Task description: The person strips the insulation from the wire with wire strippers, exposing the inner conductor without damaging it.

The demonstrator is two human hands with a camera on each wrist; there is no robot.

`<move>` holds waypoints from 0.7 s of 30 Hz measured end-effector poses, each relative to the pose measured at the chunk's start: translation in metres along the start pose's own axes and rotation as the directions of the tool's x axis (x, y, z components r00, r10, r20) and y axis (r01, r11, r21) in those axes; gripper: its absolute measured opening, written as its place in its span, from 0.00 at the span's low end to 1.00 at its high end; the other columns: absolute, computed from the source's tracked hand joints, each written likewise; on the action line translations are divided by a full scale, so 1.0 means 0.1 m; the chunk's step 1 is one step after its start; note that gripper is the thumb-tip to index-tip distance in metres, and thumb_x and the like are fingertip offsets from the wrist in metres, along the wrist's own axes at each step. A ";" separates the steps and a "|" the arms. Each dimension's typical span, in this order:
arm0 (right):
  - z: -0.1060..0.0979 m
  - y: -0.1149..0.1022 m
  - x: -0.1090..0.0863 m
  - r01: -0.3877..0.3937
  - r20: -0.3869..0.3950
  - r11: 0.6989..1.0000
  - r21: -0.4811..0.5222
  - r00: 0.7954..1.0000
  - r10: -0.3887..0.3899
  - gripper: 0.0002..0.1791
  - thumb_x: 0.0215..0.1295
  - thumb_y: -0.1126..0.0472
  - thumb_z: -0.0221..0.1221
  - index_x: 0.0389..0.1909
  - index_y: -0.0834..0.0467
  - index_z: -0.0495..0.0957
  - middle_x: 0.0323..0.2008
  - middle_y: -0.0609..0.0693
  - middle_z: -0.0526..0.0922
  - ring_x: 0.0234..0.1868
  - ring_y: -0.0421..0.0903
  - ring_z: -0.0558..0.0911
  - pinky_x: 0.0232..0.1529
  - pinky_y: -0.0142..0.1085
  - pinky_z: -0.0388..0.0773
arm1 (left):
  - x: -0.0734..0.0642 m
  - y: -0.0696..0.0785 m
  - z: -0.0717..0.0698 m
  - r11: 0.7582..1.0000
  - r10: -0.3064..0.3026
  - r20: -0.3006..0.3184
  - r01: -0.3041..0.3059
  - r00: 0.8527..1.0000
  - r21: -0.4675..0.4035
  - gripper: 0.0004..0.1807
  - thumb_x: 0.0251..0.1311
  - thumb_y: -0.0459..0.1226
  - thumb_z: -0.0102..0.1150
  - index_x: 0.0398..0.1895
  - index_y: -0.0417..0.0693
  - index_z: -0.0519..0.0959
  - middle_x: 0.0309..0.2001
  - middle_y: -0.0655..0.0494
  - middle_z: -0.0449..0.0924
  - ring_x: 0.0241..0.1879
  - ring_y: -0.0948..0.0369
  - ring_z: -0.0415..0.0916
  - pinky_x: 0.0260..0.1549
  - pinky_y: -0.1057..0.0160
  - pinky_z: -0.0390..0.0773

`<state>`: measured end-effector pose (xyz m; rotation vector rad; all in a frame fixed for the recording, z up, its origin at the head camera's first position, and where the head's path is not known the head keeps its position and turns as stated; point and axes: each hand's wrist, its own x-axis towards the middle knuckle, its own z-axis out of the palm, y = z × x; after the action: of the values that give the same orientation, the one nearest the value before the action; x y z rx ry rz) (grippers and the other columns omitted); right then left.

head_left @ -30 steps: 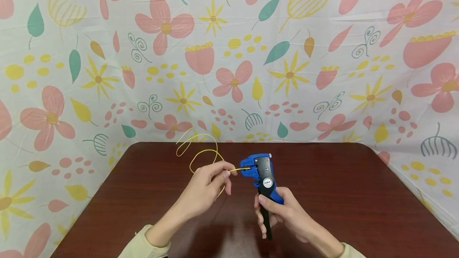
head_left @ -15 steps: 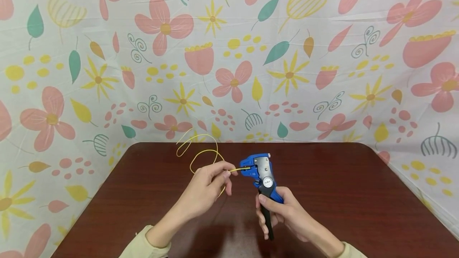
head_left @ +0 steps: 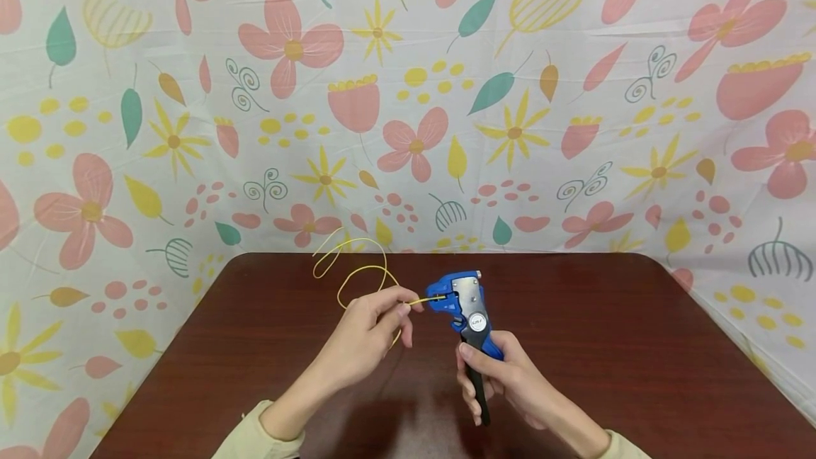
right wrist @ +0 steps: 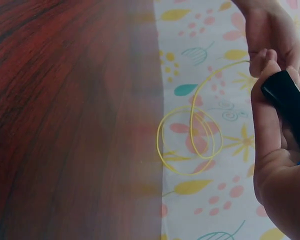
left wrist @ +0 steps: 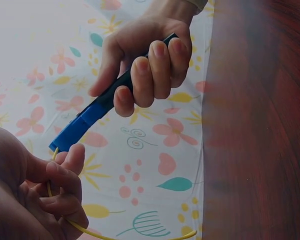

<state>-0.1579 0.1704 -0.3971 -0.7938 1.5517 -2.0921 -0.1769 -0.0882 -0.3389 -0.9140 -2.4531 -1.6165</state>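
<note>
A blue and black wire stripper [head_left: 472, 303] is held upright by my right hand [head_left: 510, 374], fingers wrapped round its handles. Its blue head [left wrist: 72, 131] points left, toward my other hand. Thumb and fingertips of my left hand [head_left: 366, 335] pinch a thin yellow wire [head_left: 426, 300] near its end, and that end lies in the mouth of the stripper. Behind the left hand the rest of the wire trails off in loose loops, shown whole in the right wrist view as a yellow coil [right wrist: 190, 140].
Below both hands is a dark reddish-brown wooden table [head_left: 605, 331] with rounded far corners. A white cloth [head_left: 408, 197] printed with flowers and leaves hangs behind the table and along its sides.
The lower handle of the wire stripper has shifted slightly right along with my right fingers, and its head has tilted a little. The left hand and wire stay nearly still.
</note>
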 end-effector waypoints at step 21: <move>0.02 -0.01 0.02 0.008 -0.002 1.000 -0.019 1.000 -0.008 0.16 0.85 0.64 0.43 0.39 0.73 0.69 0.24 0.52 0.78 0.20 0.43 0.81 0.21 0.45 0.84 | 0.00 -0.01 0.01 1.000 -0.011 -0.005 0.011 1.000 -0.004 0.12 0.79 0.29 0.50 0.49 0.50 0.83 0.23 0.64 0.81 0.13 0.64 0.64 0.14 0.67 0.65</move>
<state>-0.1580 0.1684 -0.3955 -0.8054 1.5743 -2.0877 -0.1774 -0.0877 -0.3405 -0.8972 -2.4563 -1.6257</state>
